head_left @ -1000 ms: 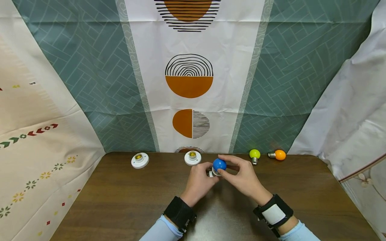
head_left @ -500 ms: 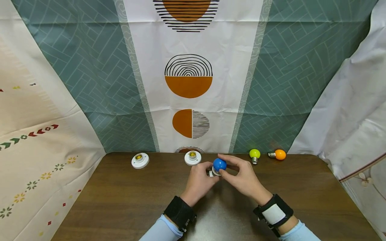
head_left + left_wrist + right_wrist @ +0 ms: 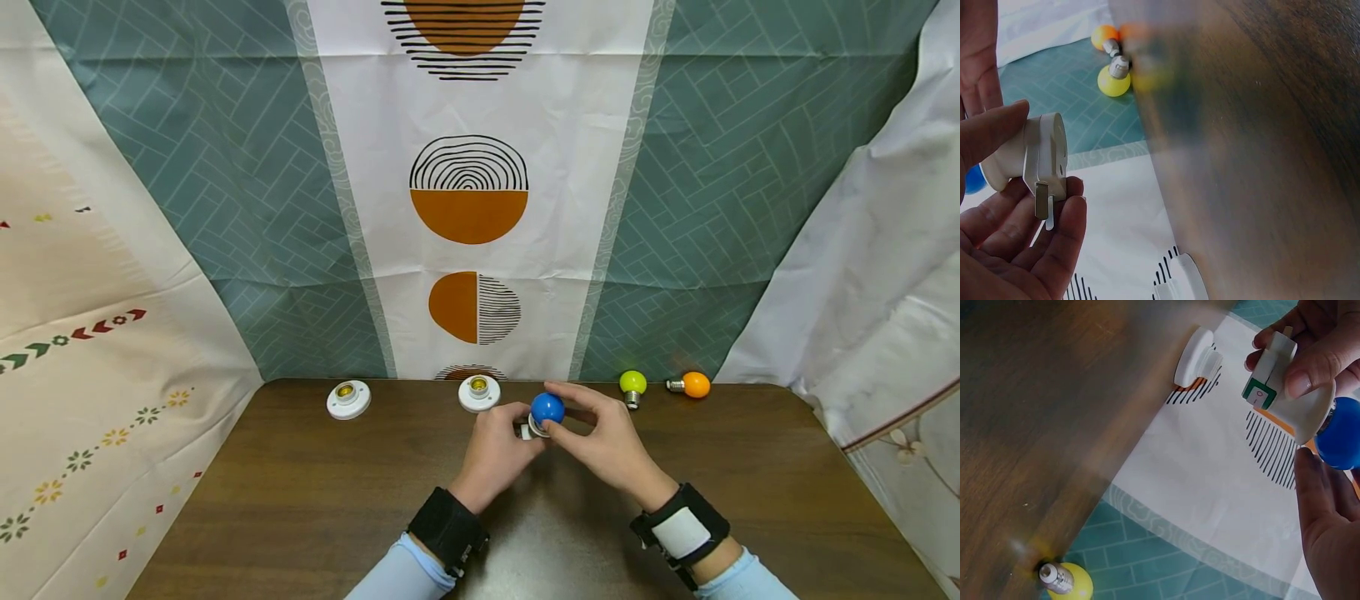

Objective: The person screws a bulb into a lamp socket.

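Observation:
My left hand (image 3: 491,458) grips a white plug-in lamp socket (image 3: 1036,153), thumb on one side and fingers on the other. Two flat metal prongs (image 3: 1042,200) stick out of its back, and a green-framed switch (image 3: 1259,395) shows on its side. A blue bulb (image 3: 547,408) sits at the socket's mouth, a bit of its metal base visible in the right wrist view. My right hand (image 3: 609,437) holds the bulb between thumb and fingers. Both hands are raised off the table. How deep the bulb sits is hidden.
Two round white lamp holders stand along the table's back edge, one at the far left (image 3: 348,400) and one near the middle (image 3: 479,394). A yellow-green bulb (image 3: 633,383) and an orange bulb (image 3: 697,386) lie at the back right. A patterned cloth (image 3: 480,250) hangs behind.
My right fingers and the blue bulb have shifted very slightly. The left hand keeps its grip on the socket in the same place.

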`<state>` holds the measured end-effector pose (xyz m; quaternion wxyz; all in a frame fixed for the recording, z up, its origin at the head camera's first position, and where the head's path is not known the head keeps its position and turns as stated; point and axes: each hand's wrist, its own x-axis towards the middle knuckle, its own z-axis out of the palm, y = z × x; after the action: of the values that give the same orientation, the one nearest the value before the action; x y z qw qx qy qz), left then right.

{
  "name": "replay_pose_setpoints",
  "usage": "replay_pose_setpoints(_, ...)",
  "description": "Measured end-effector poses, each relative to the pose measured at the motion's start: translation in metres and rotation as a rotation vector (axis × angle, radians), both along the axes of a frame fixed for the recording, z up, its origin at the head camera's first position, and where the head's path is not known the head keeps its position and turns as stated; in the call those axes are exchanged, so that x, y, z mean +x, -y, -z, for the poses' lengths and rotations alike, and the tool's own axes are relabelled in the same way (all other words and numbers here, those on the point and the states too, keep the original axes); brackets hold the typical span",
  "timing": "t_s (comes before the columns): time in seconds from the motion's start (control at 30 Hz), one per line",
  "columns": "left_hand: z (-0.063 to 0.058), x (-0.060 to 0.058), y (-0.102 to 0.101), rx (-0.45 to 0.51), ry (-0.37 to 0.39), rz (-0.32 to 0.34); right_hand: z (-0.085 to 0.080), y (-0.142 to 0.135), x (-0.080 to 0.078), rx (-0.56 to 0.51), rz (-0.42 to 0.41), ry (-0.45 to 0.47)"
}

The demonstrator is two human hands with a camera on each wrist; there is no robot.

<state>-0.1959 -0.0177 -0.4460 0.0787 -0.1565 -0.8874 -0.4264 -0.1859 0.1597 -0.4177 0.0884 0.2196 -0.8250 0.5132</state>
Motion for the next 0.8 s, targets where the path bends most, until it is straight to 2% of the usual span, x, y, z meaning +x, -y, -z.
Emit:
replay_pose_setpoints(0.3, 0.0003, -0.0003, -0.0007, -0.003, 0.009, -0.002, 0.0017, 0.0006, 0.0003, -0.012, -0.012, 0.002)
replay_pose_setpoints(0.63, -0.0011, 0.0000, -0.0014, 0.003, 0.005, 0.004, 0.0038, 0.0003, -0.0013, -0.012, 0.019, -0.018)
replay_pose_setpoints(0.8, -0.0019, 0.0000, -0.0018, 0.003, 0.005, 0.004, -0.0016, 0.0007, 0.0007, -0.005, 0.014, -0.006)
